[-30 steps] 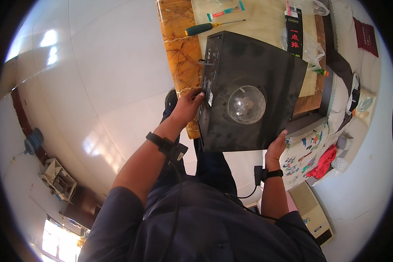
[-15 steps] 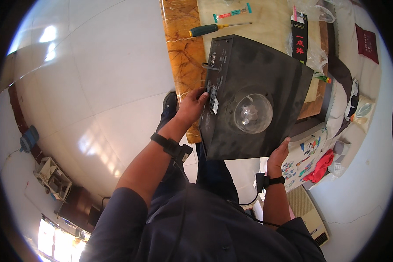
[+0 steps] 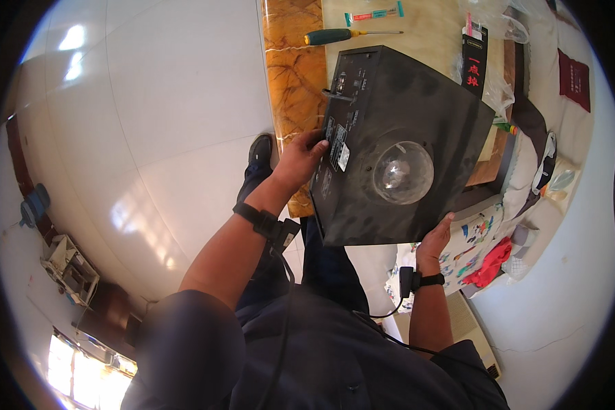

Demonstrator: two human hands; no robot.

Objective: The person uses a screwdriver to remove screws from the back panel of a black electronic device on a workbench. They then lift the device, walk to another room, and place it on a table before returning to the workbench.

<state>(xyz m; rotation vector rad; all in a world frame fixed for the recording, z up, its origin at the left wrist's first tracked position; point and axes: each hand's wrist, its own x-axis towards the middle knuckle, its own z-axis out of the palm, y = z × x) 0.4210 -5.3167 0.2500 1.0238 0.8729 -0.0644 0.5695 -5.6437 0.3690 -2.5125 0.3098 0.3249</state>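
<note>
A black box (image 3: 427,102) with a clear dome (image 3: 403,172) on its upward face is held at a slant between both my hands, its far part over the table. My left hand (image 3: 301,158) grips its left side panel, thumb on the face of the panel beside printed labels and a white sticker (image 3: 343,157). From that panel a small metal bracket-like piece (image 3: 336,96) sticks out. My right hand (image 3: 435,240) clasps the near right edge; its fingers go underneath, out of sight. Beyond the box, a green-handled screwdriver (image 3: 326,36) lies on the table.
The table (image 3: 294,75) has an orange-brown marbled border. On it are a small teal-and-red packet (image 3: 374,14), a dark box with red print (image 3: 473,65) and clear plastic bags (image 3: 500,96). A sofa with a patterned cover (image 3: 471,236) and a red cloth (image 3: 492,263) stands at the right.
The whole view has shifted a little, with the table and box slightly higher and further right. Both hands keep the same hold on the box.
</note>
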